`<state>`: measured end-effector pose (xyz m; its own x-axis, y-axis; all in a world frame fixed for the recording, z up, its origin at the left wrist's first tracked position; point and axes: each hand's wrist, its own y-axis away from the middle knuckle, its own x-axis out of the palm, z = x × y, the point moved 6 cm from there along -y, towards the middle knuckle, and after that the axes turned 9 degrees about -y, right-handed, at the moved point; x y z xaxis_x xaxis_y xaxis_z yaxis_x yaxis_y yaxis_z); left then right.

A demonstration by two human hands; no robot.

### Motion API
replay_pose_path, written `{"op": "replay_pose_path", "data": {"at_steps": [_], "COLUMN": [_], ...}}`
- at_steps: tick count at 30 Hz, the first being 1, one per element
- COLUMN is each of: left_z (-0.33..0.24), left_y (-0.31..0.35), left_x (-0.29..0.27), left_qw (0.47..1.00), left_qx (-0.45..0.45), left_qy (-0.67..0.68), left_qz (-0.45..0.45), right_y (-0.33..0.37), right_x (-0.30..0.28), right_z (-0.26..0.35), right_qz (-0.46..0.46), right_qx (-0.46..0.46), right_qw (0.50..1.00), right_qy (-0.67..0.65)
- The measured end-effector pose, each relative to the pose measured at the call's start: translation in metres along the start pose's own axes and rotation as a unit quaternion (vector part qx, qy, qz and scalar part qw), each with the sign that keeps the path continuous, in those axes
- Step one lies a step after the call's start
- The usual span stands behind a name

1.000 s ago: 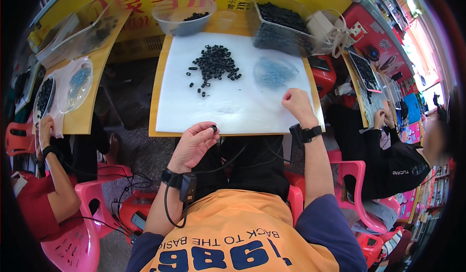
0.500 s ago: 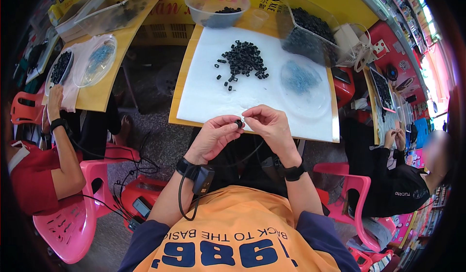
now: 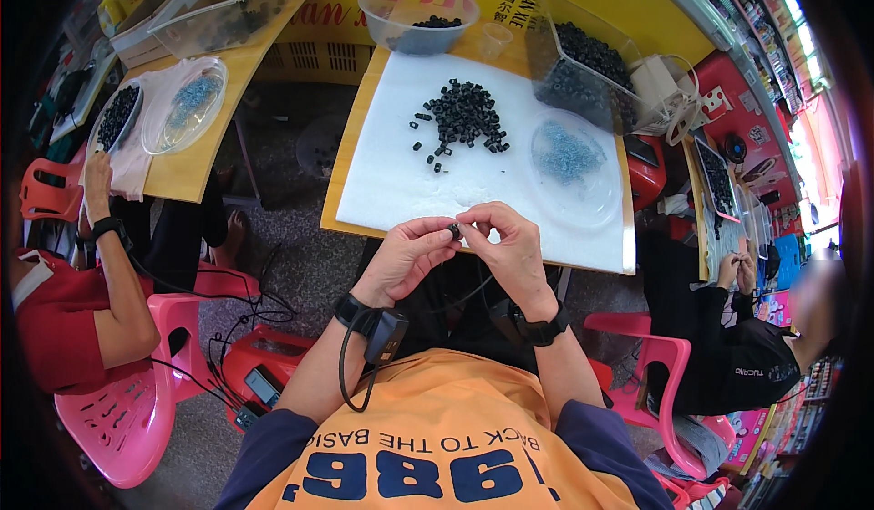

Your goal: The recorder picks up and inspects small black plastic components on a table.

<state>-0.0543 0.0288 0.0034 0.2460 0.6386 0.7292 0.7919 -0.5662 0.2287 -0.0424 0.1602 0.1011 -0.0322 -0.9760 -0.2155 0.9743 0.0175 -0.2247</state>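
**Operator:** From the left, I see my left hand (image 3: 406,257) pinching a small black cylindrical plastic piece (image 3: 453,231) between thumb and forefinger. It sits just off the near edge of the white foam sheet (image 3: 401,182), above my lap.

**Second:** What worries you there?

**Operator:** The piece is tiny and held only at the fingertips. I judge that a slight twist could flick it out, and it would fall between my knees to the floor, not onto the sheet.

**Second:** And the other hand?

**Operator:** My right hand (image 3: 512,248) meets the left at that same piece, fingers closed in a pinch. Whether it holds something of its own, I cannot tell; anything there is too small to see. If both hands press off-axis, I think the piece could skew or pop free.

**Second:** How does the piece look?

**Operator:** Dark, stubby, matte, mostly hidden by my fingertips. It matches the heap of loose black cylindrical pieces (image 3: 462,117) further up the sheet.

**Second:** Anything to the right?

**Operator:** A clear round plastic dish of small bluish metal bits (image 3: 570,157), well apart from my hands. A careless reach could tip it, I reckon.
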Motion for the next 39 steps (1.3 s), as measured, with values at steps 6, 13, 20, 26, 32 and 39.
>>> {"op": "replay_pose_path", "data": {"at_steps": [6,13,20,26,32,39], "left_z": [0.002,0.002,0.002,-0.003,-0.005,-0.01], "left_y": [-0.002,-0.001,-0.003,-0.002,0.0,-0.001], "left_x": [-0.002,-0.002,-0.007,-0.007,-0.014,-0.015], "left_qw": [1.0,1.0,0.994,0.989,0.985,0.982], "left_qx": [0.006,0.005,0.017,-0.001,0.007,0.013], "left_qy": [0.005,0.016,0.105,0.139,0.169,0.187], "left_qz": [-0.011,-0.006,-0.011,-0.044,-0.036,-0.031], "right_y": [0.001,0.005,-0.015,-0.068,-0.092,-0.092], "right_x": [0.0,0.005,0.002,-0.003,0.023,0.03], "right_z": [-0.001,0.001,0.006,-0.05,-0.075,-0.072], "right_qz": [0.0,-0.013,0.01,0.035,0.067,0.081], "right_qx": [-0.011,-0.029,-0.044,0.025,-0.013,-0.032], "right_qw": [0.999,0.997,0.995,0.989,0.967,0.968], "right_qy": [0.03,0.071,0.087,0.139,0.247,0.234]}}
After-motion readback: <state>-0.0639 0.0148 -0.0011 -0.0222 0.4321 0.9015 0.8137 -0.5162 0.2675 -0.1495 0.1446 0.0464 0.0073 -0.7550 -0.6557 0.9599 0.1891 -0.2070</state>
